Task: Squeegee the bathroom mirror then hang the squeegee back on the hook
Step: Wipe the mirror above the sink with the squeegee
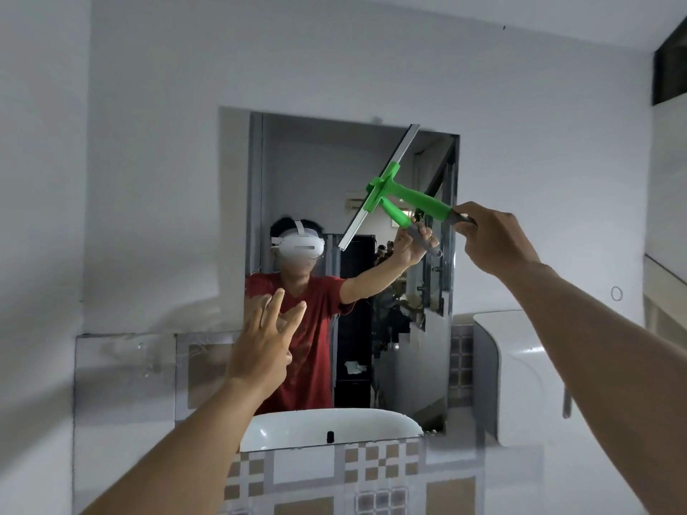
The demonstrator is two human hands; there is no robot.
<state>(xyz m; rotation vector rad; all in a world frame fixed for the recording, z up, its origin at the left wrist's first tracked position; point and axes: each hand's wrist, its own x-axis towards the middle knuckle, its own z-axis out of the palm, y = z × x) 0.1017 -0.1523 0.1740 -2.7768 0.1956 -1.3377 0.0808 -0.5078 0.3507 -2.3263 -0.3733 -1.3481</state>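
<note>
The rectangular mirror [297, 172] hangs on the white wall ahead. My right hand [490, 239] grips the grey end of the green squeegee [416, 200] handle. The squeegee's long metal blade lies tilted against the upper right part of the glass, running from the mirror's top edge down to the left. My left hand [265, 343] is raised in front of the mirror's lower left corner, fingers spread, holding nothing. The glass reflects a person in a red shirt and white headset. I see no hook for certain.
A white washbasin shows reflected at the mirror's bottom [327, 429]. A white fixture [520, 366] stands out from the wall at the right. Checked tiles [371, 473] cover the wall below. A small ring [616, 293] is fixed on the right wall.
</note>
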